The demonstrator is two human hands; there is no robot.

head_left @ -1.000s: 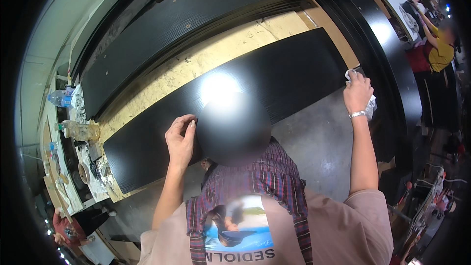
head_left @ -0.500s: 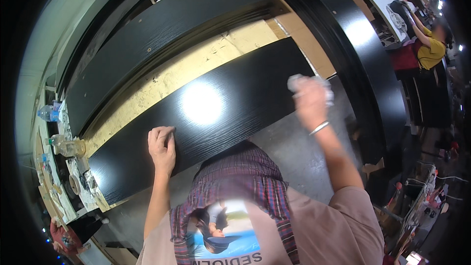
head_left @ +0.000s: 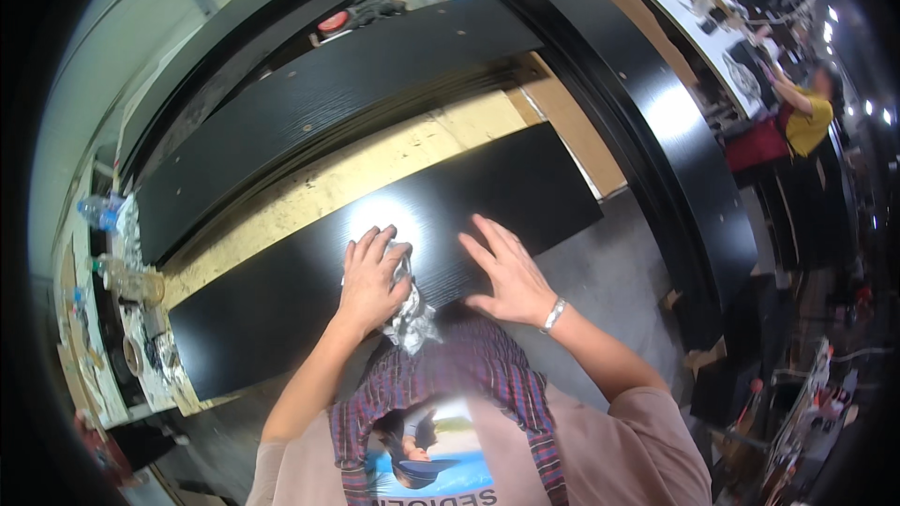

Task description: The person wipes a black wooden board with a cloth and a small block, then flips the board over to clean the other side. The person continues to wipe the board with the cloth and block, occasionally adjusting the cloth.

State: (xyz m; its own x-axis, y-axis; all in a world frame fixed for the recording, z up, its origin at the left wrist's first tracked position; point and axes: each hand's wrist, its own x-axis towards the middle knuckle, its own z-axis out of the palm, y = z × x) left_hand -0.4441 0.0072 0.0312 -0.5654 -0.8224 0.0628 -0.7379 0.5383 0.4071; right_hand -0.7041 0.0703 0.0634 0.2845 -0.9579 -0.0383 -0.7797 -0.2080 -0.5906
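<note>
A long black wood-grain board (head_left: 272, 309) lies slanting across the bench before me, with a bright glare near its middle. On that glare rests my left hand (head_left: 373, 286), its fingers bent over a crumpled white-grey cloth (head_left: 411, 326). Part of the cloth hangs over the board's near edge. My right hand (head_left: 511, 276) has its fingers spread and holds nothing; it is over the board's near edge, right of the cloth. Whether its fingertips touch the surface I cannot tell.
Beyond the board is a pale yellow benchtop (head_left: 394, 152), then a stack of black boards (head_left: 356, 66). Another black stack (head_left: 647, 98) runs along the right. Plastic bottles (head_left: 131, 279) and a tape roll (head_left: 133, 356) stand left. A co-worker (head_left: 808, 122) in yellow is far right.
My right hand has come from the board's right end to near its middle and let go of the cloth. My left hand has moved right and now has the cloth.
</note>
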